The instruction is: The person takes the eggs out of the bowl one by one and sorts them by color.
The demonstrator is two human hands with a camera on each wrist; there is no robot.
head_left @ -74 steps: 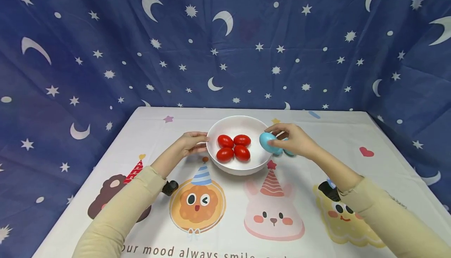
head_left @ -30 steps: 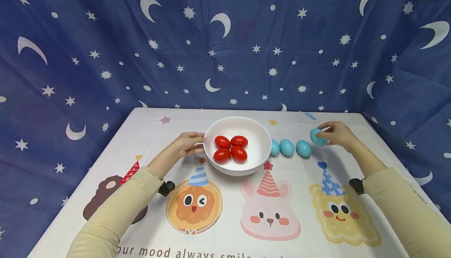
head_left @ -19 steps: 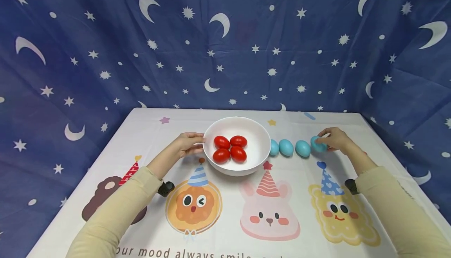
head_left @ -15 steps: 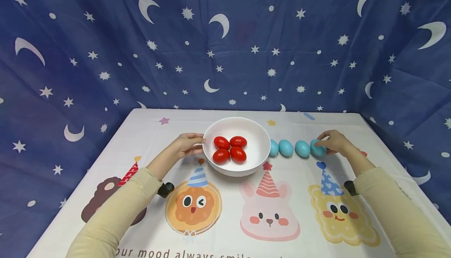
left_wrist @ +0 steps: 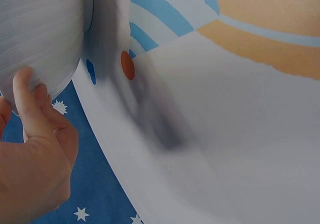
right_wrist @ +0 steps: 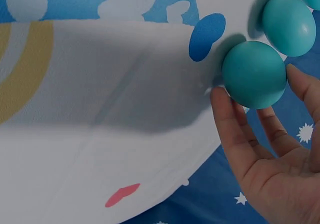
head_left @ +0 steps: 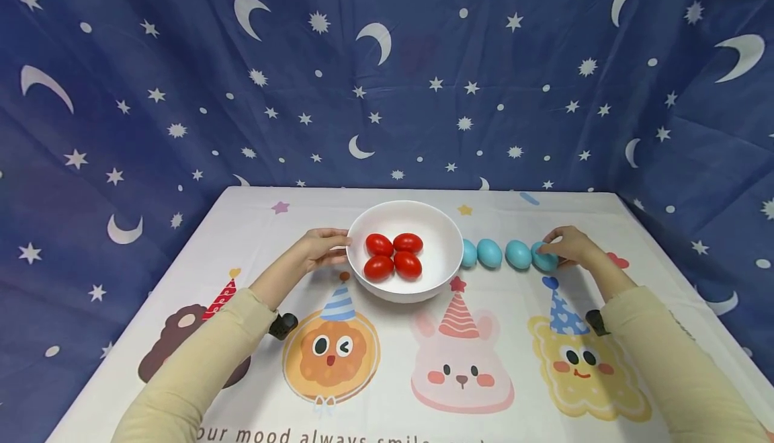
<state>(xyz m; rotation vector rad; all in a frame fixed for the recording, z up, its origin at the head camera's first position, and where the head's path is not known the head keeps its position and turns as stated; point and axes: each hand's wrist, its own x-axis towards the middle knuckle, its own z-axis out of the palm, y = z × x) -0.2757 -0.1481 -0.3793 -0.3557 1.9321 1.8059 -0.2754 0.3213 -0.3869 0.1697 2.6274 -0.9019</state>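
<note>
A white bowl point(head_left: 404, 288) holds several red eggs point(head_left: 379, 268). My left hand point(head_left: 322, 248) grips its left rim, the thumb at the edge and the fingers against the outer wall; the left wrist view shows this hand point(left_wrist: 42, 159) at the bowl's side point(left_wrist: 45, 34). To the bowl's right, several light blue eggs lie in a row, the first partly hidden behind the bowl. My right hand point(head_left: 571, 247) has thumb and fingers around the rightmost blue egg point(head_left: 544, 259), which rests at the row's end. In the right wrist view, the fingertips point(right_wrist: 220, 96) are at this egg's point(right_wrist: 254, 74) sides.
The other blue eggs point(head_left: 518, 255) sit close together between the bowl and my right hand. A white tablecloth point(head_left: 399, 335) with printed cartoon figures covers the table. A dark blue curtain point(head_left: 326, 120) with moons and stars hangs behind it.
My right hand has carried a blue egg rightward from beside the bowl and lowered it to the right end of the row. My left hand has stayed on the bowl.
</note>
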